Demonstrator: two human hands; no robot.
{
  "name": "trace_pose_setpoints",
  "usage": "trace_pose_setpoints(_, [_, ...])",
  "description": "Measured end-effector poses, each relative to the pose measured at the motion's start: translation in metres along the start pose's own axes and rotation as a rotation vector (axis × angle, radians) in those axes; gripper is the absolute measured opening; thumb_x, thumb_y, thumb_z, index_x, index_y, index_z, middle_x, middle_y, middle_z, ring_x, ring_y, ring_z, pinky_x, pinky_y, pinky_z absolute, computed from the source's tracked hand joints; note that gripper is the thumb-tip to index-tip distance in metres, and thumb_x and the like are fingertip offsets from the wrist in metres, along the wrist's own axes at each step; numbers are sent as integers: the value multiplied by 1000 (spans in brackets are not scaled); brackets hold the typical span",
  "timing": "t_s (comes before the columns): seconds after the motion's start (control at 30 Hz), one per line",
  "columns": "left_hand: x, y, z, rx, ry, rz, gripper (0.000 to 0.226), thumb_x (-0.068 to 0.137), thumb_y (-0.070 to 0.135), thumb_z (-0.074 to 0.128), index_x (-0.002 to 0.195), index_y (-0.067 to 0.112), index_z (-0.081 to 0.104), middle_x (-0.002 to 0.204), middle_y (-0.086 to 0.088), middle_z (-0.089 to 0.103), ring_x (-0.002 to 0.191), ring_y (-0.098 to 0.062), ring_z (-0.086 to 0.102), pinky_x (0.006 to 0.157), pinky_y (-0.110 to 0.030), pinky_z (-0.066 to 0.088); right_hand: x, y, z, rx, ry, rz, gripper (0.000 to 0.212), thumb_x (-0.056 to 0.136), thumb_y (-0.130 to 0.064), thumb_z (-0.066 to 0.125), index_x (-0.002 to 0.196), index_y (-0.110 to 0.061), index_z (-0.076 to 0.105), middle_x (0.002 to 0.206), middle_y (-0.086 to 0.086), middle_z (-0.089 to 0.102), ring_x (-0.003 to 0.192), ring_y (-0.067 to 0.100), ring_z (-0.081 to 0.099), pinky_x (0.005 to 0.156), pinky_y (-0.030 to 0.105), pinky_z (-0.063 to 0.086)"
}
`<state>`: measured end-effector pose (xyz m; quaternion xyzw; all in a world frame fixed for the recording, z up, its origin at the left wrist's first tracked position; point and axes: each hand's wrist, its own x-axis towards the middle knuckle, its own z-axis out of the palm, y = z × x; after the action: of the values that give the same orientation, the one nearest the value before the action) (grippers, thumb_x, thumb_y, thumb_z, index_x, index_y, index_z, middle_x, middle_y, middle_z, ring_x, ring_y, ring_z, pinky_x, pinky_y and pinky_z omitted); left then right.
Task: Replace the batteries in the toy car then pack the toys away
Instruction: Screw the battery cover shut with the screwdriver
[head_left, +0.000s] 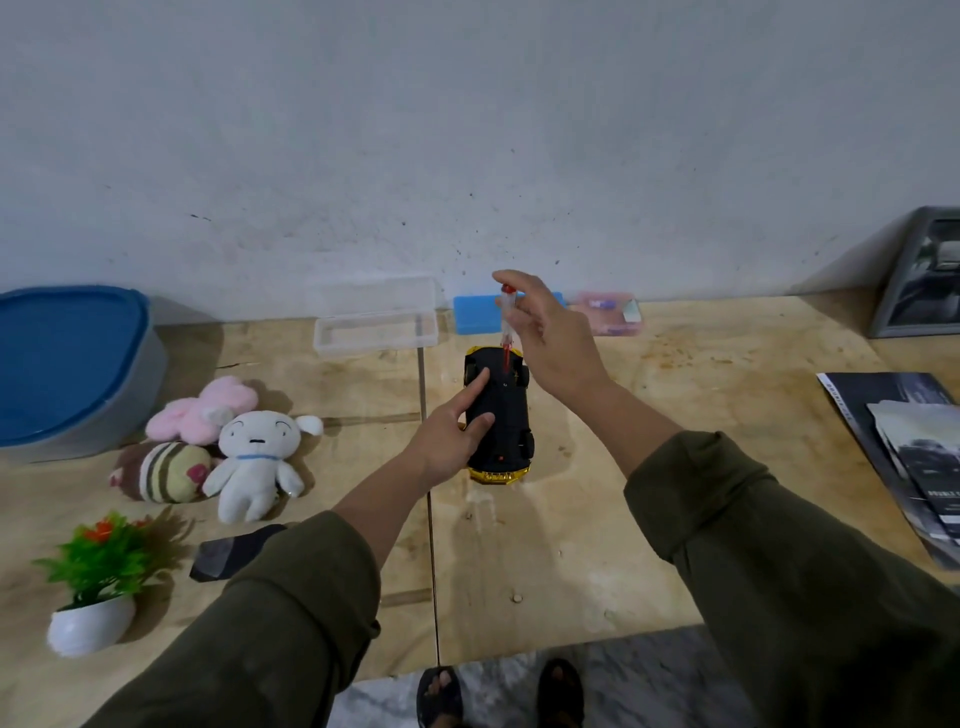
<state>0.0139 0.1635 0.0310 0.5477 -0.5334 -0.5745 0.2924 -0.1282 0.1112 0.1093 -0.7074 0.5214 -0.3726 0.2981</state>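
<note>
Left hand, fingers spread, presses the upturned toy car at mid surface. Right hand pinches a screwdriver upright on its underside. A tilted tip could slip from the screw.

A pale grey-white wall, speckled with dark marks, is met along its foot by a light plywood tabletop joined from two sheets at a central seam, while grey marbled floor is seen below the near edge, under dim, even light.
</note>
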Motion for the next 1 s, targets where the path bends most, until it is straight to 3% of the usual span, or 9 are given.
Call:
trace_pose_setpoints(0.13, [0,-2,-2,-11,18,-3,55,99,23,49,146,41,26,140,1,48,115,-23,58,101,-41,48,10,-10,-10,37,38,50,12,87,-10,62,98,-16,60,103,-6,68,88,-1,60,73,4,43])
trace_pose_setpoints(0.23, [0,1,-5,-27,27,6,55,99,22,49,145,42,27,139,1,48,116,-22,57,101,-39,48,14,-17,-14,80,-10,52,22,80,-16,71,82,-22,49,89,5,68,68,3,55,63,12,42])
trace_pose_setpoints(0.33, [-3,9,-4,13,0,38,55,99,23,49,147,40,27,135,7,49,112,-18,60,97,-30,49,13,-25,-17,173,-61,44,21,86,-15,64,100,-29,56,85,2,55,68,15,57,61,14,48])
trace_pose_setpoints(0.4, [-4,10,-2,3,2,55,55,99,25,49,146,41,27,140,5,48,115,-19,60,99,-35,49,11,-29,-20,233,-126,62,19,93,-15,55,106,-28,61,90,-1,51,58,18,60,59,24,54])
trace_pose_setpoints(0.53, [-6,8,-5,-56,5,69,56,98,24,49,147,38,26,144,3,44,119,-22,57,100,-39,49,5,-30,-27,333,-248,97,22,100,-13,41,109,-24,58,114,2,54,78,19,72,78,29,58])
trace_pose_setpoints(0.6, [-8,7,-5,-41,-6,73,55,99,23,49,146,39,26,144,3,44,119,-21,56,101,-38,48,2,-31,-30,315,-237,102,25,99,-7,41,107,-21,59,122,2,58,80,20,73,78,31,59])
trace_pose_setpoints(0.73, [-10,1,-2,-92,6,70,54,97,23,52,137,51,28,143,1,47,115,-23,60,99,-46,49,-1,-33,-30,295,-162,160,10,89,-4,59,91,-14,56,106,8,69,65,25,72,64,35,58])
trace_pose_setpoints(0.8, [-11,1,-2,-111,10,66,54,98,23,51,136,52,28,143,1,47,114,-23,61,98,-46,50,-3,-34,-28,321,-146,177,18,88,-8,62,86,-14,45,103,14,69,64,26,72,60,33,58])
trace_pose_setpoints(1.0, [-9,8,-7,-80,6,63,56,98,22,50,143,46,27,142,2,48,114,-22,60,98,-45,50,-9,-37,-24,423,-201,108,26,98,-9,45,118,-24,51,109,7,63,85,23,72,79,32,58])
